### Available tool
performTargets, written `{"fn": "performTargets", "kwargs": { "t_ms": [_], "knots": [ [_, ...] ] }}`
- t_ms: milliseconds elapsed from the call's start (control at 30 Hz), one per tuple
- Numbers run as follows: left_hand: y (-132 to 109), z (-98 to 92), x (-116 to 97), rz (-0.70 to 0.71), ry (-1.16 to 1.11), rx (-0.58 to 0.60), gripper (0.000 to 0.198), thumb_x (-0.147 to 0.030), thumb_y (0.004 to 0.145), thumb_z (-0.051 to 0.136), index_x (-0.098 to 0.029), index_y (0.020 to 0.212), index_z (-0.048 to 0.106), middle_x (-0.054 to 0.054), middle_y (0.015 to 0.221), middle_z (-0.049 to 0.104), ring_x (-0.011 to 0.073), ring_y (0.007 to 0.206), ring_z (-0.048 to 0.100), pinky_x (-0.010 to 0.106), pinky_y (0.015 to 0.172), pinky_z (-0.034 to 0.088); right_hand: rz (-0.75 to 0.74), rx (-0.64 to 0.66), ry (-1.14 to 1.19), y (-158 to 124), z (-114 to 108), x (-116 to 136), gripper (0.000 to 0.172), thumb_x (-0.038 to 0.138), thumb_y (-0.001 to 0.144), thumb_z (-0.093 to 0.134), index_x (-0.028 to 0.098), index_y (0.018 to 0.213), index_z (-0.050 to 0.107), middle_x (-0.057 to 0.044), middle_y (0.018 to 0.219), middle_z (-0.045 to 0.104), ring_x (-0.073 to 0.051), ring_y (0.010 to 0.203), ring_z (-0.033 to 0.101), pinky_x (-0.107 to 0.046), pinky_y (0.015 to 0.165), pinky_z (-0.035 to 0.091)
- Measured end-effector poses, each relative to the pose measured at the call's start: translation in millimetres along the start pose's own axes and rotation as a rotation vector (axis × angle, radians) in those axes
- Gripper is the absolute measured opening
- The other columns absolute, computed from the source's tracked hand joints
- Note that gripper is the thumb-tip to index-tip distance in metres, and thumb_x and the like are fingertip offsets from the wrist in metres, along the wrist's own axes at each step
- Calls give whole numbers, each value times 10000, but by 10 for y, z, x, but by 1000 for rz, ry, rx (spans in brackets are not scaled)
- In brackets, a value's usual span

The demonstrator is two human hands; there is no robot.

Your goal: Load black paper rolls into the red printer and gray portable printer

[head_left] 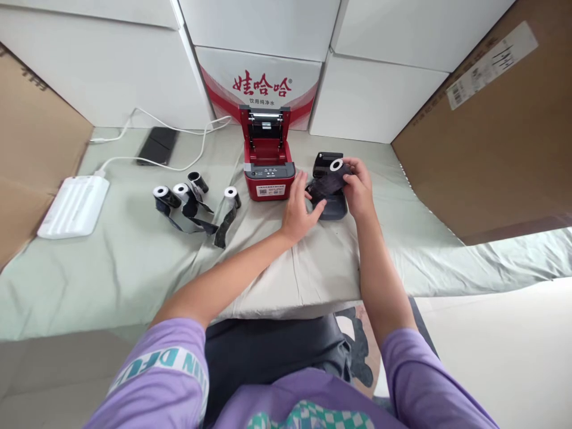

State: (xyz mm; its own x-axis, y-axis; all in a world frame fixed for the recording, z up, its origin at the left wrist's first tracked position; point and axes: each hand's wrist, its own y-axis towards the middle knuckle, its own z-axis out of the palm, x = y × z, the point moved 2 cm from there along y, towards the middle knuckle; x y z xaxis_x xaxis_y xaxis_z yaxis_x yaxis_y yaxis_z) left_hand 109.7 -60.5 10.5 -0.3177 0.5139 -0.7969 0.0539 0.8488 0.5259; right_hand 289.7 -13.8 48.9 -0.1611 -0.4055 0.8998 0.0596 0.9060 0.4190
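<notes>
The right hand (357, 186) is gripping the black paper roll with a white core (336, 166) over the open dark grey printer (334, 210). The left hand (300, 213), spread flat, is steadying it; keeping the roll level seems best.

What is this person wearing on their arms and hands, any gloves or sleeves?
No gloves: the left hand and right hand are bare, with no ring, watch or bracelet to be seen. The forearms are uncovered too. Both short sleeves are lilac; the left sleeve carries a white band with teal capital letters, while the right sleeve looks plain.
</notes>
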Motion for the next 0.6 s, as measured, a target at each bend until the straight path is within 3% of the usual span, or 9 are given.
{"fn": "performTargets", "kwargs": {
  "t_ms": [100,200,400,600],
  "knots": [
    [24,-5,5,-161,21,74,460,-285,934,666,-222,1382,581,73,1151,745,109,660,590,271,732,514,6,15,-55,-7,24,6,357,289,804,520,294,1145,625,-28,1195,665,-259,1193,615,-460,1130,474],
    [30,-14,-29,-157,-24,118,365,-206,916,650,-193,1281,637,0,893,723,91,600,544,234,662,463,-5,17,-206,-20,25,27,387,235,797,496,288,1160,620,-39,1226,638,-262,1248,577,-465,1180,422],
    [-35,-2,-105,4,-115,332,381,-233,950,589,-187,1328,600,-53,758,642,82,602,551,216,654,421,-55,75,-447,-50,46,38,377,171,751,509,247,1104,618,-84,1176,617,-279,1214,560,-470,1160,421],
    [-40,-11,-122,3,-118,385,364,-231,940,580,-195,1300,613,-50,785,639,82,626,563,218,662,411,-63,100,-507,-46,42,-16,365,136,707,502,243,1037,616,-89,1142,638,-268,1165,585,-448,1065,477]
  ]
}}
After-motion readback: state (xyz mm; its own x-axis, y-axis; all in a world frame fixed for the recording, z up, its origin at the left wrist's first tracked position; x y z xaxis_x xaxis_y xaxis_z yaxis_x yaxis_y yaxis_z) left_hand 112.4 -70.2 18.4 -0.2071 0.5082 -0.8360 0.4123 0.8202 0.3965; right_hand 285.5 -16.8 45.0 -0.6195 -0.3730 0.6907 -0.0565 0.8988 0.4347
